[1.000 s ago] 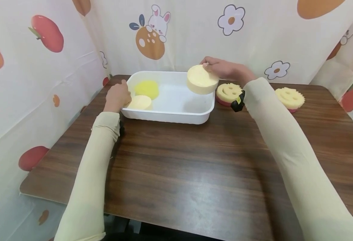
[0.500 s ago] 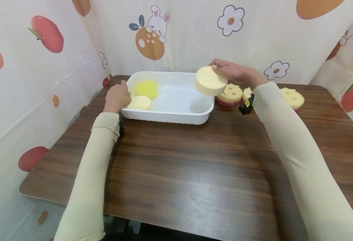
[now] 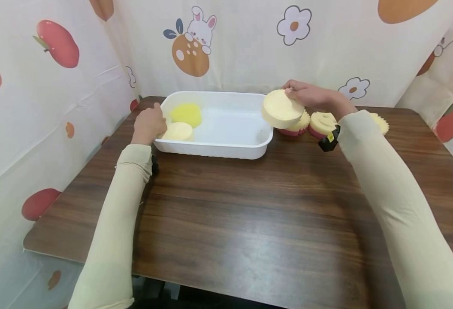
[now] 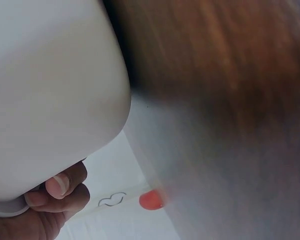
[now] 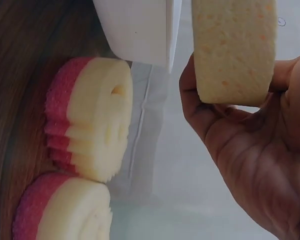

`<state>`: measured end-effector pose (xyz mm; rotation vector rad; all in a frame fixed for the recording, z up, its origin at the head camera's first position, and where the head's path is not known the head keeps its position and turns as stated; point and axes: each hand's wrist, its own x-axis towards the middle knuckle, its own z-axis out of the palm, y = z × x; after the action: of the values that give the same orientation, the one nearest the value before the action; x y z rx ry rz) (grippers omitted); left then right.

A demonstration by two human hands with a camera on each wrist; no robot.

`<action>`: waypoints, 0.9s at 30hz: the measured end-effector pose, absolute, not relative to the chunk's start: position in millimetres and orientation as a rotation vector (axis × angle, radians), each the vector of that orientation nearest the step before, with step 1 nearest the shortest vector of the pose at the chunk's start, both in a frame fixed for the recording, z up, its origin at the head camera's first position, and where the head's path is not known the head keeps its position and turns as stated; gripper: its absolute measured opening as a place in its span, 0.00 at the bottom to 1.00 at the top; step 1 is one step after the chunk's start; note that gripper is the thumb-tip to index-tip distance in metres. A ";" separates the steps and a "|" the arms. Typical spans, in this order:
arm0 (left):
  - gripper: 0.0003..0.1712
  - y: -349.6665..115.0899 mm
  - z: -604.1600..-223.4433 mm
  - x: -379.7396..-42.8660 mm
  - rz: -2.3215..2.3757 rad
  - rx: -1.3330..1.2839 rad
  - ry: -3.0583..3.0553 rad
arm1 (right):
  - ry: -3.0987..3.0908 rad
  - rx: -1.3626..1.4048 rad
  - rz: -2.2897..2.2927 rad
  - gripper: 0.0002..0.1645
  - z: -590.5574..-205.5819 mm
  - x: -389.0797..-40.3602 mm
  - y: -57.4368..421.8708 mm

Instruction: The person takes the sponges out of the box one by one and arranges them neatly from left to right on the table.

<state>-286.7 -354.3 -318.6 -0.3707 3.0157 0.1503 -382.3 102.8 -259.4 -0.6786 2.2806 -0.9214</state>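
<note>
My right hand (image 3: 316,97) pinches a round, pale yellow sponge (image 3: 282,107) between thumb and fingers, above the tray's right end. In the right wrist view the sponge's porous side (image 5: 235,52) faces the camera. My left hand (image 3: 148,123) grips the left end of a white rectangular tray (image 3: 211,150); the left wrist view has its fingers (image 4: 72,175) curled under the tray's rim. Inside the tray, at its left end, lie a bright yellow round sponge (image 3: 186,114) and a pale yellow round sponge (image 3: 178,131).
Right of the tray, several smiley-face sponges with pink bases stand in a row, such as the middle one (image 3: 323,123) and the one beside the tray (image 5: 97,115). Patterned curtains (image 3: 246,51) close off the brown wooden table (image 3: 226,206) at the back and sides.
My right hand has moved right with the pale yellow sponge, from over the tray's inside to over its right rim and the nearest smiley sponge. The left hand stays on the tray.
</note>
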 end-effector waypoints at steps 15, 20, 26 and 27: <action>0.39 -355.8 -319.9 -286.5 0.135 -0.352 3.029 | 2.337 -0.705 -0.856 0.32 -269.9 -378.5 128.1; 0.38 -355.5 -319.3 -287.4 0.138 -0.347 3.027 | 2.333 -0.713 -0.844 0.33 -272.5 -377.8 132.6; 0.38 -355.9 -320.4 -287.2 0.135 -0.333 3.032 | 2.329 -0.702 -0.858 0.31 -276.3 -376.1 137.2; 0.38 -355.7 -320.6 -287.5 0.136 -0.330 3.030 | 2.325 -0.703 -0.859 0.30 -277.1 -375.8 138.3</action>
<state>-287.5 -355.7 -320.6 -0.3295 3.0296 0.1357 -375.8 138.3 -277.1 -0.7028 2.3255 -0.8592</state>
